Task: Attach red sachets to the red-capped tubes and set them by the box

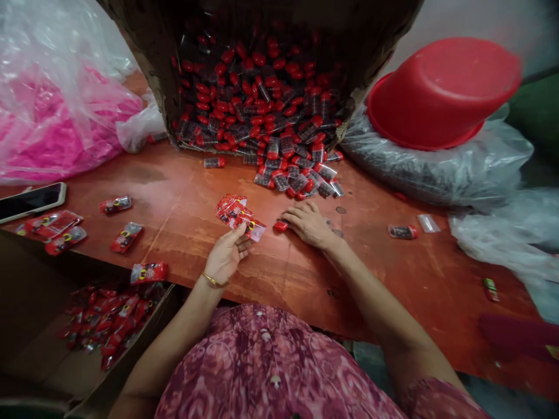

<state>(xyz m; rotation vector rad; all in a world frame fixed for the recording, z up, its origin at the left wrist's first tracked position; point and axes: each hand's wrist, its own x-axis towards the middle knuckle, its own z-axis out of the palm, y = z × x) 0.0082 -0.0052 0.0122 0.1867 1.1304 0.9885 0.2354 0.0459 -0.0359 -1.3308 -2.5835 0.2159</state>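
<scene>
My left hand is closed on a fanned bunch of red printed packets, held just above the wooden table. My right hand lies palm down on the table, fingers curled over a small red-capped vial at its fingertips. Straight ahead, a tipped cardboard box spills a heap of red-capped clear vials onto the table, with several reaching almost to my right hand.
Filled red packets lie scattered at the left, beside a phone. A carton of finished packets sits below the table edge. A pink-filled plastic bag is far left; a red basin rests on a dark bag at right.
</scene>
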